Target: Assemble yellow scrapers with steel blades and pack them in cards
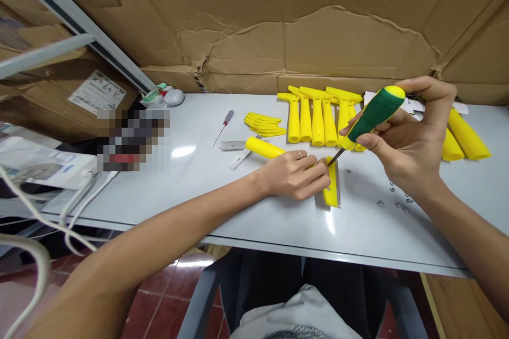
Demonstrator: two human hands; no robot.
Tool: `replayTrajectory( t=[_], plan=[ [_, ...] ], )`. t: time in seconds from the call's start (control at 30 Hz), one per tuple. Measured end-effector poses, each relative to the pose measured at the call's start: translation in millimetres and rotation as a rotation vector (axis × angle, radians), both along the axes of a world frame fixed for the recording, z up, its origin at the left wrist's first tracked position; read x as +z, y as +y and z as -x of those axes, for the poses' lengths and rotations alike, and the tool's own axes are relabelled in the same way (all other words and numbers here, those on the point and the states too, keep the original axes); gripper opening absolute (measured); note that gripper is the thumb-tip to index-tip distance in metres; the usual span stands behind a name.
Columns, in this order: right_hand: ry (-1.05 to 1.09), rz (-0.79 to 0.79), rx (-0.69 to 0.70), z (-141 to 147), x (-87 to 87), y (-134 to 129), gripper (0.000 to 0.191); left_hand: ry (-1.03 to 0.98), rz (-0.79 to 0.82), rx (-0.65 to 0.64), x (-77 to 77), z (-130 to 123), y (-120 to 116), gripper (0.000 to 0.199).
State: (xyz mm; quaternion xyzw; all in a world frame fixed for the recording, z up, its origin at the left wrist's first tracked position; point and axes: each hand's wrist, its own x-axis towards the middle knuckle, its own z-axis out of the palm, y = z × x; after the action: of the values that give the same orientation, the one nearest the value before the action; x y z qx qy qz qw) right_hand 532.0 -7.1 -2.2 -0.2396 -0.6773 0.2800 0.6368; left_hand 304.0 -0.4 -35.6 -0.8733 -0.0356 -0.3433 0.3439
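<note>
My left hand (298, 174) is closed around a yellow plastic scraper (264, 147) that lies on the table, its handle pointing left and its head to the right. A metal blade edge shows along the head's right side. My right hand (417, 137) grips a green and yellow screwdriver (377, 116), tilted, with its tip down at the scraper's head; my left fingers partly hide the contact. Small screws or nuts (398, 204) are scattered right of the head. Beyond my left hand lie flat metal blades (234, 145) and a stack of yellow plastic pieces (264, 124).
Several yellow scraper handles (317, 116) lie in a row at the back, with more yellow handles (469, 135) at the right. A small screwdriver (222, 128) rests left of the yellow pieces. Cardboard (246, 53) walls the back. White cables (75, 212) hang at the left edge.
</note>
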Motion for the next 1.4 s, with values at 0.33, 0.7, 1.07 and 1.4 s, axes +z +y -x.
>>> replayTrajectory(
  t=[0.33,0.7,1.07,1.4],
  plan=[
    [0.005,-0.079,-0.312,12,-11.0,-12,0.071,0.041,-0.045,0.035,2.5,-2,-5,0.017],
    [-0.101,-0.080,-0.274,6,-17.9,-2,0.077,0.045,-0.031,0.061,2.3,-1,-6,0.022],
    [-0.079,-0.040,-0.159,1,0.4,-9,0.069,0.026,-0.008,0.038,3.4,-1,-4,0.024],
    [-0.083,0.000,-0.048,4,-10.5,-6,0.071,0.051,-0.003,0.015,4.4,-1,-5,0.023]
  ],
)
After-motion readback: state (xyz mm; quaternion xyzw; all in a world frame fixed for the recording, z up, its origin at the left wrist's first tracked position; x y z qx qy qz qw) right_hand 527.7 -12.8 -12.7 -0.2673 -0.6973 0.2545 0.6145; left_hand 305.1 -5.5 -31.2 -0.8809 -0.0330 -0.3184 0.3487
